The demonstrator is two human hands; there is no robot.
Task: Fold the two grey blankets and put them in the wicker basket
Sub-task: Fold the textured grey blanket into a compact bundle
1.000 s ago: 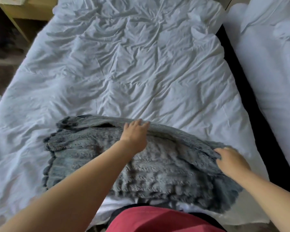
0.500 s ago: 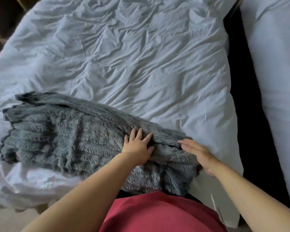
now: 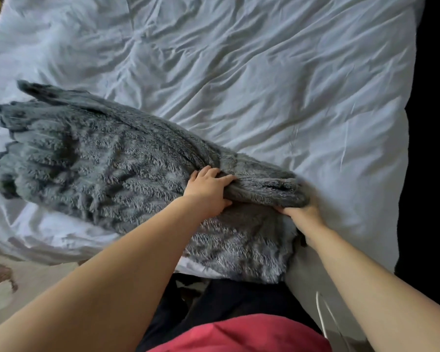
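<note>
One fluffy grey blanket [image 3: 92, 158] lies folded in a long band across the near edge of the white bed, stretching from the far left to the near right. My left hand [image 3: 208, 189] grips a bunched fold at the blanket's right part, thumb under the fold. My right hand [image 3: 302, 219] holds the blanket's right end from below, its fingers hidden under the fur. The right end is lifted slightly off the bed. No second blanket and no wicker basket are in view.
The bed's wrinkled white duvet [image 3: 264, 85] fills most of the view. A dark gap [image 3: 432, 148] runs along the bed's right side. Pale patterned floor [image 3: 8, 280] shows at lower left.
Both hands went from lying flat on the blanket to gripping its right end, which now rises from the bed. The view has shifted, so the blanket sits further left.
</note>
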